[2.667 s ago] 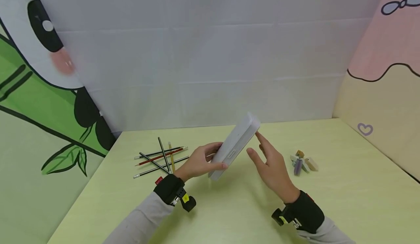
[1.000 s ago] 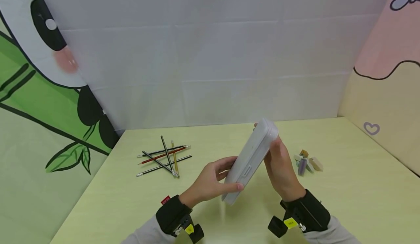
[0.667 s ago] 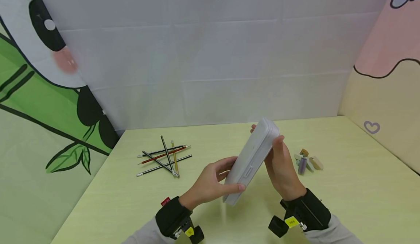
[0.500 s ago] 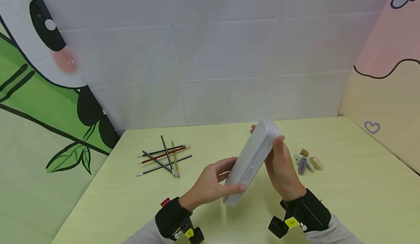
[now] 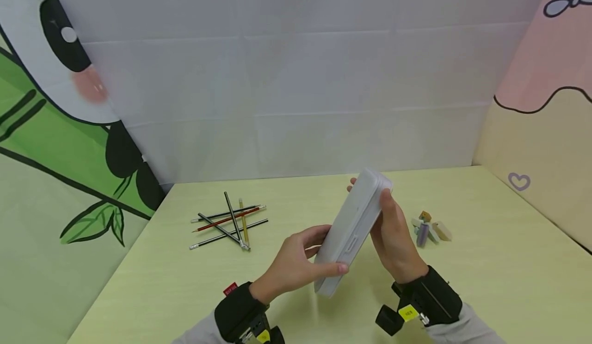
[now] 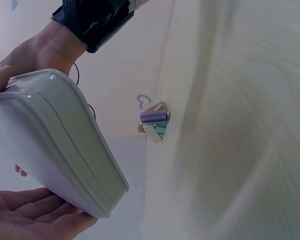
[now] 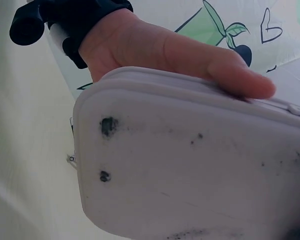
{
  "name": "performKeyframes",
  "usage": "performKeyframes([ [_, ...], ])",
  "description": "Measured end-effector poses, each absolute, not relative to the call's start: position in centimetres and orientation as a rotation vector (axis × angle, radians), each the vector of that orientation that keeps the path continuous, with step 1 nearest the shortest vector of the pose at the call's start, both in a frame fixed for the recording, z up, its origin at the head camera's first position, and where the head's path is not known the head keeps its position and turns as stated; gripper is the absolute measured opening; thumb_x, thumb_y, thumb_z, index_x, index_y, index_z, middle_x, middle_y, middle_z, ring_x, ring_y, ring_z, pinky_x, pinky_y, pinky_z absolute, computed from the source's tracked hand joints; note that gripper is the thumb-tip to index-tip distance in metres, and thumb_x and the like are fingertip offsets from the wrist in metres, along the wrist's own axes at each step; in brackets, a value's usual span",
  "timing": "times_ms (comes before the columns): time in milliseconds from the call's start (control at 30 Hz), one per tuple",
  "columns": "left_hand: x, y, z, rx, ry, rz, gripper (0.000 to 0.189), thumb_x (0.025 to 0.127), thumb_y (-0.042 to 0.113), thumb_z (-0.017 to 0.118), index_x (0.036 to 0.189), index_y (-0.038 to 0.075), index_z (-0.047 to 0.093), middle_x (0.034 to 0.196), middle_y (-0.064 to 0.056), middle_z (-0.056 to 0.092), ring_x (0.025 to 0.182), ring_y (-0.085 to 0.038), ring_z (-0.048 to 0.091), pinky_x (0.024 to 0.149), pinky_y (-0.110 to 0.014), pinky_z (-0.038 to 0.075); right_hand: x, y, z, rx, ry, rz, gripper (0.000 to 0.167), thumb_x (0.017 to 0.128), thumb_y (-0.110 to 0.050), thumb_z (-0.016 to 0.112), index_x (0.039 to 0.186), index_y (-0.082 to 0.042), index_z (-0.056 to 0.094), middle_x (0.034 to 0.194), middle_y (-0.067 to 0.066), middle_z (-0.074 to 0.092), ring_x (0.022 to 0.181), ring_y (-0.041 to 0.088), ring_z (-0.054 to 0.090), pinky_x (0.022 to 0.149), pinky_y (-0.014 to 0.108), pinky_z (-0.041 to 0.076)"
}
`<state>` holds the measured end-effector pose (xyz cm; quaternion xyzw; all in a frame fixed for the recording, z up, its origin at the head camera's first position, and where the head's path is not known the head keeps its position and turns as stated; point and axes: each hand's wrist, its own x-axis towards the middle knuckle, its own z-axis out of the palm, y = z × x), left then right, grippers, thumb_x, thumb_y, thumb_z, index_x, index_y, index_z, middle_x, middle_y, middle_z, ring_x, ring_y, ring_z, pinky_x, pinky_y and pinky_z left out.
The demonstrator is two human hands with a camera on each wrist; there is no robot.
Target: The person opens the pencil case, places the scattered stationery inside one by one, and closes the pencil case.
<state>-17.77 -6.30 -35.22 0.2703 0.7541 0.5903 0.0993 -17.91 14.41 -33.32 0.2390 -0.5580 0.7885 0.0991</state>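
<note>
A closed white plastic pencil case [image 5: 353, 231] with a small latch is held tilted above the table, between both hands. My left hand [image 5: 296, 264] grips its lower end, thumb on the latch side and fingers behind. At the upper end my right hand [image 5: 395, 236] holds it, thumb on the right edge; its fingertips show past the far side. The left wrist view shows the end of the case [image 6: 65, 145] and its seam. In the right wrist view, the case's broad face [image 7: 190, 165] has dark smudges, with the left thumb on its edge.
Several pencils [image 5: 231, 223], black, red and yellow, lie crossed on the table [image 5: 185, 297] at the left. A small pile of erasers [image 5: 430, 231], one purple, sits at the right. A pale cloth wall [image 5: 296, 102] stands behind.
Since the oldest frame my right hand has moved from beside the pencil case to gripping its upper end. The case came slightly right and nearer. Over the last half second little differs.
</note>
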Motion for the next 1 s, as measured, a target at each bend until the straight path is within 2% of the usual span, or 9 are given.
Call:
performKeyframes([
  [300, -17.7, -6.1, -35.3, 0.830, 2.251, 1.757, 0.071, 0.087, 0.022, 0.087, 0.147, -0.002, 0.058, 0.140, -0.017, 0.066, 0.123, -0.027, 0.066, 0.107, -0.039, 0.057, -18.0, 14.6, -33.2, 0.711, -1.666, 2.305, 0.058, 0.106, -0.063, 0.051, 0.146, -0.021, 0.056, 0.137, 0.001, 0.060, 0.118, 0.014, 0.055, 0.100, 0.026, 0.048],
  [500, -17.7, -6.5, -35.5, 0.863, 2.237, 1.729, 0.079, 0.089, 0.033, 0.087, 0.151, -0.002, 0.053, 0.144, -0.016, 0.063, 0.130, -0.029, 0.062, 0.112, -0.035, 0.053, -17.9, 14.8, -33.2, 0.717, -1.642, 2.283, 0.051, 0.108, -0.056, 0.052, 0.141, -0.018, 0.060, 0.130, -0.001, 0.064, 0.109, 0.013, 0.060, 0.097, 0.026, 0.051],
  [733, -17.8, -7.0, -35.8, 0.905, 2.191, 1.733, 0.085, 0.090, 0.043, 0.085, 0.153, -0.002, 0.050, 0.147, -0.017, 0.060, 0.136, -0.033, 0.059, 0.115, -0.029, 0.050, -17.7, 15.0, -32.8, 0.741, -1.637, 2.255, 0.051, 0.109, -0.056, 0.049, 0.142, -0.019, 0.061, 0.132, 0.001, 0.064, 0.111, 0.014, 0.061, 0.095, 0.026, 0.054],
  [1000, -17.9, -7.4, -36.0, 0.935, 2.125, 1.722, 0.081, 0.090, 0.037, 0.086, 0.150, -0.005, 0.053, 0.144, -0.020, 0.062, 0.131, -0.031, 0.063, 0.111, -0.026, 0.052, -17.5, 14.9, -33.0, 0.704, -1.633, 2.291, 0.050, 0.109, -0.056, 0.050, 0.140, -0.019, 0.062, 0.127, 0.000, 0.065, 0.108, 0.014, 0.060, 0.097, 0.027, 0.052],
])
